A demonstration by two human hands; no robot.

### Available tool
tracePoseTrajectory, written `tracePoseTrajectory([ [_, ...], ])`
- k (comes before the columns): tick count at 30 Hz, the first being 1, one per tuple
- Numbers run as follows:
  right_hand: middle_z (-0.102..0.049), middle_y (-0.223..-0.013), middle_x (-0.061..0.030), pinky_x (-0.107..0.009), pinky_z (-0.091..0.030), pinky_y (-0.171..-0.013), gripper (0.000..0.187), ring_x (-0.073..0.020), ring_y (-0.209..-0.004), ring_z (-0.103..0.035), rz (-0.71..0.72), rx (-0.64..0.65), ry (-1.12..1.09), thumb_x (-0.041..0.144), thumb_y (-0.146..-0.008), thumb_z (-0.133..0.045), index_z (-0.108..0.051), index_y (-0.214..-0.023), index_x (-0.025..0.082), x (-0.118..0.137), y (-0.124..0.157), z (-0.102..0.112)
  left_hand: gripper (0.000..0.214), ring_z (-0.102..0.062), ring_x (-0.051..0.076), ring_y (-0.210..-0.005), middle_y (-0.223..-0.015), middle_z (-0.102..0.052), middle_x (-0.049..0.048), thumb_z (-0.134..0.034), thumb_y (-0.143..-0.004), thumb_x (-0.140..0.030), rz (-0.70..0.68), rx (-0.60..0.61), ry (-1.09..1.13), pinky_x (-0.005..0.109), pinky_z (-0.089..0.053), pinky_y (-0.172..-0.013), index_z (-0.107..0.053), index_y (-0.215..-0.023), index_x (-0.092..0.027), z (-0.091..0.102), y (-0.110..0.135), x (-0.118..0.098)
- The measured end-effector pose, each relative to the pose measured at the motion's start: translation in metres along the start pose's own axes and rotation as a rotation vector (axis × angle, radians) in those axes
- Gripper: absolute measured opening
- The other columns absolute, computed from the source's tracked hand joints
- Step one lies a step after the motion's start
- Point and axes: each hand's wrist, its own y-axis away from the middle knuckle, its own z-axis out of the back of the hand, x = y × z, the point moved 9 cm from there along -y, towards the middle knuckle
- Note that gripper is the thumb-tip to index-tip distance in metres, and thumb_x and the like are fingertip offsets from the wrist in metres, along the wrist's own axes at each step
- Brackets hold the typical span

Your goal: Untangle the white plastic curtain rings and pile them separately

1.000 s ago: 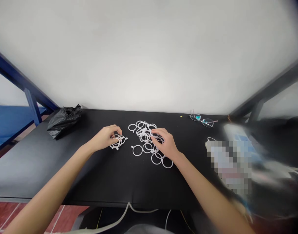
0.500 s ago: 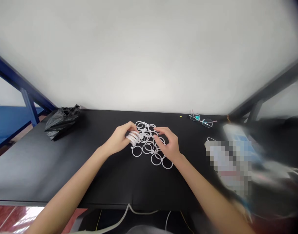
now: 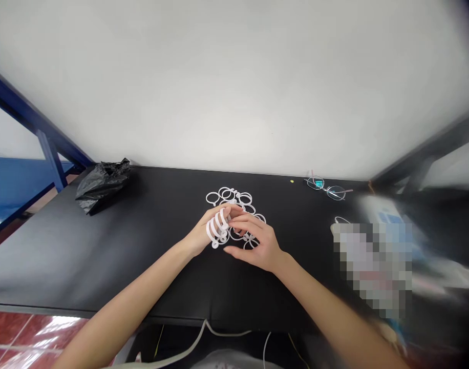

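Several white curtain rings [image 3: 216,225] with small eyelets sit in a row on my left hand [image 3: 199,231], looped about its thumb side. The left fingers reach forward and are partly hidden behind the rings and my right hand. My right hand [image 3: 257,241] is close on the right, its fingers stretched toward the held rings and its thumb apart below them. Whether its fingertips touch a ring I cannot tell. Under and behind both hands lies a loose pile of more white curtain rings [image 3: 245,199], partly covered by the hands.
A crumpled black plastic bag [image 3: 104,182] is at the back left of the black table [image 3: 153,287]. Eyeglasses [image 3: 325,189] lie at the back right, with a blurred-out item [image 3: 372,266] nearer. White cable [image 3: 188,348] hangs below the front edge.
My left hand has turned, so its held rings face upward more plainly. My right hand has come left and nearer to them. The view has shifted slightly.
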Motion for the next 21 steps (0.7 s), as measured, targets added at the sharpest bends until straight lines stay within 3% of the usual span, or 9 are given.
tracePoseTrajectory([
  [3,-0.070,-0.105,-0.0089,-0.030,-0.061,-0.067,0.054,-0.0200,-0.083,-0.068,-0.029,0.037,0.033,0.033,-0.073,-0.080,-0.058,-0.120,0.021,-0.001,0.003,-0.009,0.038,-0.066,0.019,-0.084,-0.115,-0.069,0.0119,-0.056,-0.092,-0.048,0.098,-0.019,0.164,0.030,-0.050,-0.073,-0.068,-0.105,-0.015,-0.007,0.001,0.016],
  [7,-0.071,-0.088,-0.0026,-0.027,-0.060,-0.062,0.030,-0.0142,-0.065,-0.066,-0.138,-0.009,-0.033,0.016,-0.081,-0.068,-0.060,-0.109,0.023,-0.012,0.010,-0.015,0.034,-0.065,0.017,-0.078,-0.112,-0.071,0.0120,-0.058,-0.091,-0.047,0.144,0.034,0.228,0.025,-0.047,-0.064,-0.068,-0.101,-0.016,-0.015,0.004,0.029],
  [11,-0.069,-0.074,0.0014,-0.024,-0.059,-0.057,0.022,-0.0123,-0.058,-0.065,-0.219,-0.040,-0.217,0.012,-0.076,-0.071,-0.061,-0.093,0.022,-0.014,0.010,-0.018,0.034,-0.068,0.019,-0.079,-0.106,-0.073,0.0123,-0.060,-0.090,-0.047,0.095,0.035,0.168,0.029,-0.051,-0.071,-0.068,-0.101,-0.016,-0.013,0.005,0.023],
  [16,-0.067,-0.082,-0.0008,-0.025,-0.058,-0.056,0.016,-0.0116,-0.060,-0.062,-0.244,-0.031,-0.252,0.013,-0.075,-0.072,-0.063,-0.086,0.021,-0.008,0.006,-0.023,0.037,-0.069,0.023,-0.089,-0.103,-0.072,0.0118,-0.057,-0.091,-0.048,0.066,0.046,0.161,0.031,-0.053,-0.076,-0.065,-0.109,-0.017,-0.018,0.006,0.015],
  [21,-0.066,-0.079,-0.0006,-0.024,-0.056,-0.053,0.009,-0.0118,-0.062,-0.062,-0.206,-0.087,-0.243,0.014,-0.076,-0.073,-0.067,-0.077,0.020,-0.004,0.005,-0.017,0.042,-0.062,0.015,-0.062,-0.076,-0.067,0.0045,-0.051,-0.092,-0.053,0.069,0.061,-0.041,0.026,-0.048,-0.061,-0.065,-0.107,-0.016,-0.016,0.006,0.014],
])
